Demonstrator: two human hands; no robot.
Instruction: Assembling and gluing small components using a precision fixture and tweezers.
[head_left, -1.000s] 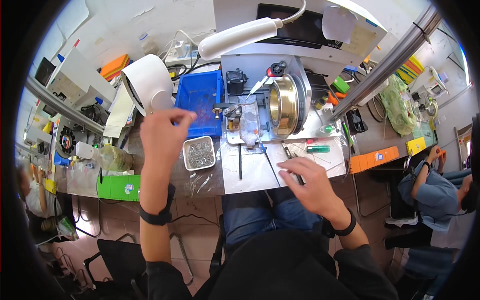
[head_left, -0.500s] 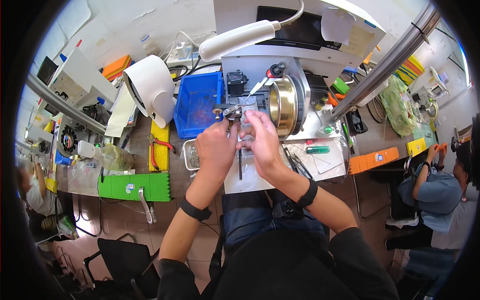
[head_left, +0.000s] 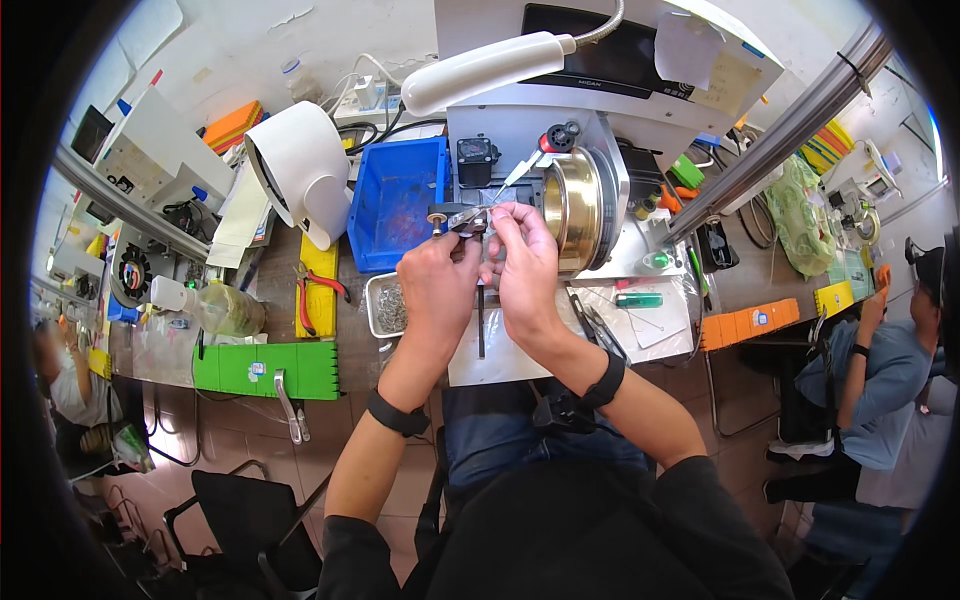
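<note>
My left hand [head_left: 436,292] is closed, thumb and forefinger pressed together against a small metal clamp [head_left: 468,219] on the bench machine. What its fingers hold is hidden. Beside it, my right hand [head_left: 527,262] pinches at the right side of the clamp; anything between the fingertips is too small to make out. A thin dark rod [head_left: 481,325] runs from under the hands toward me. A dial gauge [head_left: 558,138] with a red and white arm slants down to just beyond my fingers. Right of them stands a round brass-coloured drum [head_left: 570,212].
Left of the hands are a blue bin [head_left: 398,200], a white dish of small metal parts [head_left: 388,306] and red-handled pliers [head_left: 304,302] on a yellow strip. A white lamp [head_left: 485,72] hangs above. Tweezers [head_left: 602,325] lie right. Co-workers sit at both sides.
My right hand's fingers have drawn together and moved up to the clamp. My left hand stays beside it, nearly in place. The whole view has shifted slightly.
</note>
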